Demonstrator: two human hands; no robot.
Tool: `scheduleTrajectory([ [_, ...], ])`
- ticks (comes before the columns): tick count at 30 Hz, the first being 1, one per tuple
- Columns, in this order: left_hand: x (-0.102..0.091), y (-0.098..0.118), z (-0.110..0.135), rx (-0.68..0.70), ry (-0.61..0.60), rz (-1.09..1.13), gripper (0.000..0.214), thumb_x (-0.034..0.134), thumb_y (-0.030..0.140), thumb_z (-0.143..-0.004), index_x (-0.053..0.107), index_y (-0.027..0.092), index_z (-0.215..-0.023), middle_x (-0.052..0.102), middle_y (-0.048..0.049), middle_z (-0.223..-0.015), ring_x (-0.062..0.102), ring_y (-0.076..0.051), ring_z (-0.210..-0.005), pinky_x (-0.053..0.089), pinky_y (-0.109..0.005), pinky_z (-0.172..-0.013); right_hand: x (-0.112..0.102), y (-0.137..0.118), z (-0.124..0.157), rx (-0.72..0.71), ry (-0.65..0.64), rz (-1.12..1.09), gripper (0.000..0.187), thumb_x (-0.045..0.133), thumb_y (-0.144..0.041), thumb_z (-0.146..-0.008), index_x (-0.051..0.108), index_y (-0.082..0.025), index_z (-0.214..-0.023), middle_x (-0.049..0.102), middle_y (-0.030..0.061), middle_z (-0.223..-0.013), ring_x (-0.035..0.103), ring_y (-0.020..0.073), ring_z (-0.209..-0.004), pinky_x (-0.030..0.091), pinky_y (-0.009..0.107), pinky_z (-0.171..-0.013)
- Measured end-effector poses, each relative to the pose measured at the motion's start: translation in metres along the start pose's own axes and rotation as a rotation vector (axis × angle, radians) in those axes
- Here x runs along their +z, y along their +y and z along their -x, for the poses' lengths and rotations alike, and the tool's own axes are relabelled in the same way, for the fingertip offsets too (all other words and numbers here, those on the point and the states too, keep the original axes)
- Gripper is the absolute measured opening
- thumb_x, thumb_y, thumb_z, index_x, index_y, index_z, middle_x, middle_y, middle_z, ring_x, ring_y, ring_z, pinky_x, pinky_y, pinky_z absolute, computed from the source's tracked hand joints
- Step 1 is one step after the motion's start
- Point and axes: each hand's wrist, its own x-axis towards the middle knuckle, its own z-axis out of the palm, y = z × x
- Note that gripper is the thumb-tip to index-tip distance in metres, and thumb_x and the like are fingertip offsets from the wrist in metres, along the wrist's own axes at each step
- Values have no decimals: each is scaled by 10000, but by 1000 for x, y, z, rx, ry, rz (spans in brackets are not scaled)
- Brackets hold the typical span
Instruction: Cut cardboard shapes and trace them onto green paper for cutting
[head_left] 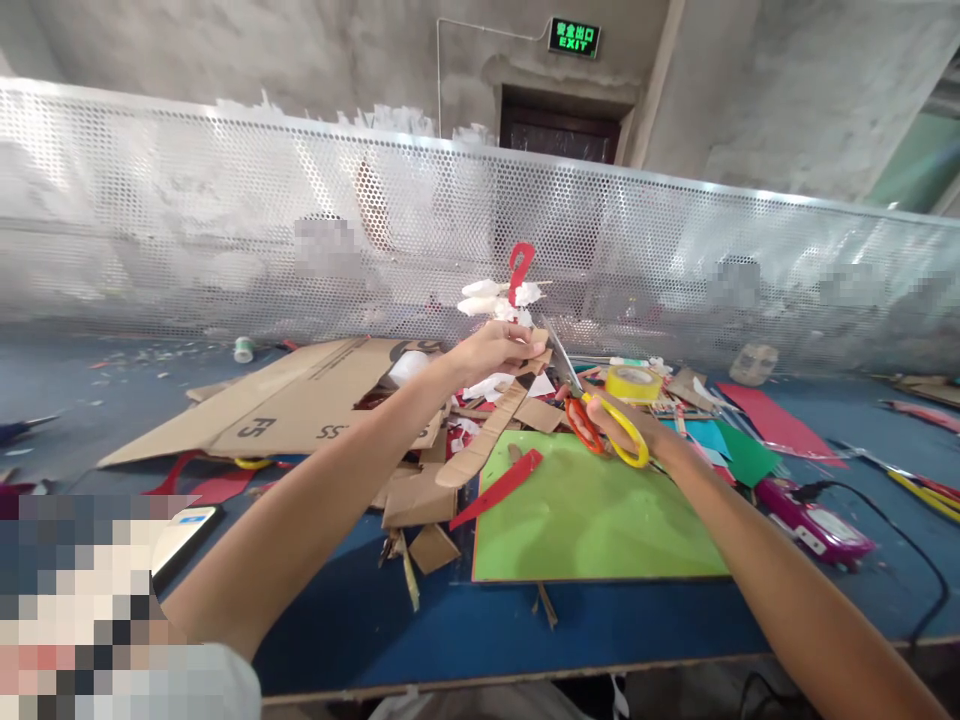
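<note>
Steady work with the scissors (574, 385) seems to call for keeping the left fingers (522, 336) clear of the blades. They pinch a cardboard piece (534, 364) at their tips, blades just to their right; the right fingers (600, 408) close around the handles.

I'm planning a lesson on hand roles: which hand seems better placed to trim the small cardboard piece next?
Probably the right hand: it holds the scissors, with the blades beside the small cardboard piece. The left hand grips that piece, so it seems better suited to steadying it.
</note>
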Motion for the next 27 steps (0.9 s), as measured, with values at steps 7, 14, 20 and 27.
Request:
scheduleTrajectory([
  [7, 10, -8, -6, -13, 139, -11, 189, 839, 293, -809, 707, 168, -761, 697, -61, -710, 660, -148, -696, 521, -311, -726, 13, 1, -5, -51, -28, -84, 645, 382, -838, -939, 510, -236, -1131, 482, -66, -573, 437, 143, -400, 438, 305, -440],
  [14, 17, -12, -6, -15, 177, 2, 250, 816, 331, -847, 668, 164, -733, 628, -27, -645, 608, -130, -635, 509, -305, -704, 18, 3, -11, 8, 63, -122, 661, 442, -853, -907, 538, -215, -1052, 522, -35, -657, 493, 126, -471, 413, 253, -429],
  [20, 29, -15, -4, -19, 222, 113, 278, 767, 313, -885, 609, 163, -711, 585, -2, -654, 513, -86, -563, 493, -288, -683, 21, 18, -20, 37, 125, -131, 751, 334, -916, -891, 547, -213, -1045, 512, -39, -626, 461, 112, -409, 362, 241, -380],
  [27, 35, -16, -5, -20, 259, 140, 308, 792, 303, -866, 577, 165, -695, 604, -12, -694, 555, -96, -623, 501, -271, -686, 20, 15, -18, 17, 158, -54, 662, 329, -862, -943, 538, -234, -940, 497, -49, -530, 438, 122, -359, 346, 254, -360],
])
